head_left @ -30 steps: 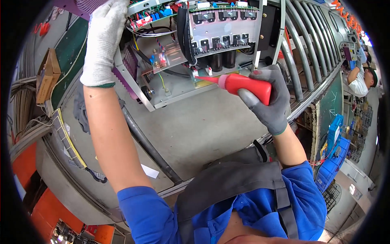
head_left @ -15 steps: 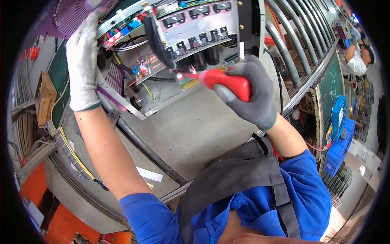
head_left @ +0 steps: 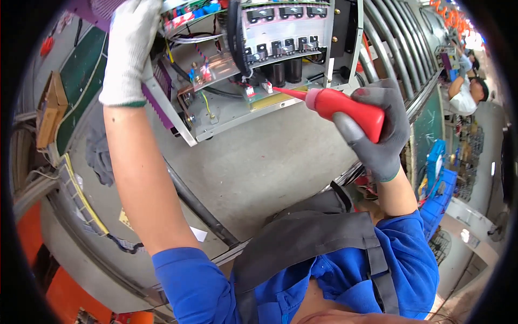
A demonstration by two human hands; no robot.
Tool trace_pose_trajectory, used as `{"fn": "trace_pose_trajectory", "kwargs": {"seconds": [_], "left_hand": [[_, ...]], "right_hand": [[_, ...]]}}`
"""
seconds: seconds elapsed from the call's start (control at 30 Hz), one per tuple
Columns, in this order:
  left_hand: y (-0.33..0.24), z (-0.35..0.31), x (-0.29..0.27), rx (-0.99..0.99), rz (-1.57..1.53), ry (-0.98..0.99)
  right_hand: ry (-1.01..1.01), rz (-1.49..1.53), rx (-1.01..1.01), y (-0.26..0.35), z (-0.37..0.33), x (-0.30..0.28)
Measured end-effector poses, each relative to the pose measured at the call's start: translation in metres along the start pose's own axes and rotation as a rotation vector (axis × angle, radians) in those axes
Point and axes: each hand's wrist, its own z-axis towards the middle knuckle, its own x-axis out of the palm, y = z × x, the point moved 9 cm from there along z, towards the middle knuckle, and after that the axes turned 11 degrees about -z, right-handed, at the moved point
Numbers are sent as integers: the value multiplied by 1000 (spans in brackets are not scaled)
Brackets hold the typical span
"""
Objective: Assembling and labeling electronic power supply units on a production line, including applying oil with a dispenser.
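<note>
In my right hand (head_left: 377, 121), gloved with a grey coating, is a red squeeze bottle (head_left: 340, 107), tilted so its thin pointed nozzle aims left. The tip is close by a small white connector (head_left: 267, 86); I cannot tell whether it touches. Another white connector with red on it (head_left: 249, 91) sits just left. Both stand on a board low in an open electrical unit (head_left: 240, 120). My left hand (head_left: 131, 54), in a white knit glove, is closed on the unit's upper left frame; its fingertips are partly cut off at the picture's top.
A metal plate with black components (head_left: 288, 35) and black cylinders (head_left: 294, 70) stand inside the unit. Metal bars (head_left: 402, 51) run along the right. A cardboard box (head_left: 52, 110) is at far left, blue bins (head_left: 438, 197) at right. Another person (head_left: 468, 97) is far right.
The view has shifted, so the unit appears higher and further right. My right hand and bottle moved right, the nozzle going from the left connector to the right one. The left hand stays at the frame.
</note>
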Motion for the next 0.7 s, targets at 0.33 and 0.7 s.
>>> {"fn": "trace_pose_trajectory", "kwargs": {"seconds": [0.33, 0.7], "left_hand": [[6, -9, 0, -391, -62, -241], [-15, -31, -17, -441, -225, -139]], "right_hand": [[233, -544, -546, 131, 44, 97], [364, -834, -585, 155, 58, 150]]}}
